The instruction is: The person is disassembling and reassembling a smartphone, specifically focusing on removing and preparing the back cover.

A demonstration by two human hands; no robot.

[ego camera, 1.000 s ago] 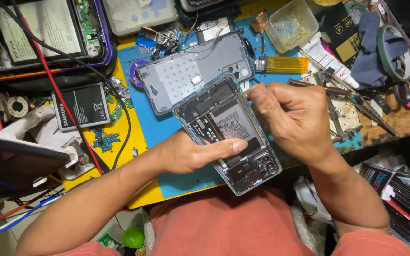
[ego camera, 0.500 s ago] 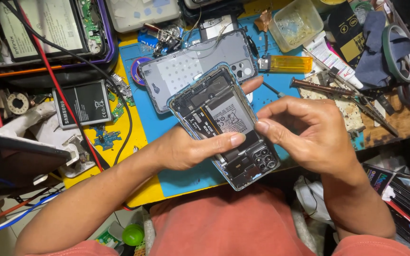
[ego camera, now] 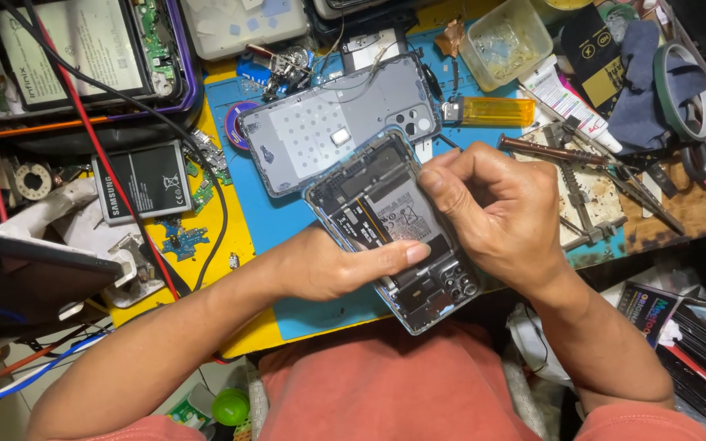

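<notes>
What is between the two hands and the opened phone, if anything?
Nothing visible is between them. The left hand holds the opened phone from its left edge, with the thumb lying across its inside. The right hand rests directly on the phone's right side, fingers curled. The grey back cover lies behind the phone, not between.

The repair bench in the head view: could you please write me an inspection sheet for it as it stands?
Surface: blue mat over a yellow board, crowded.
Job's things: opened phone, insides showing, tilted over the mat's near edge; grey back cover lies flat beside it.
Clutter: loose battery, clear plastic tub, yellow lighter, tape roll, small circuit boards.
Grippers: left hand steadies the phone from the side; right hand presses fingertips into its upper half.
Cables: red cable and black cable cross the bench.
Surroundings: opened tablet at the back; salmon shirt below.
</notes>
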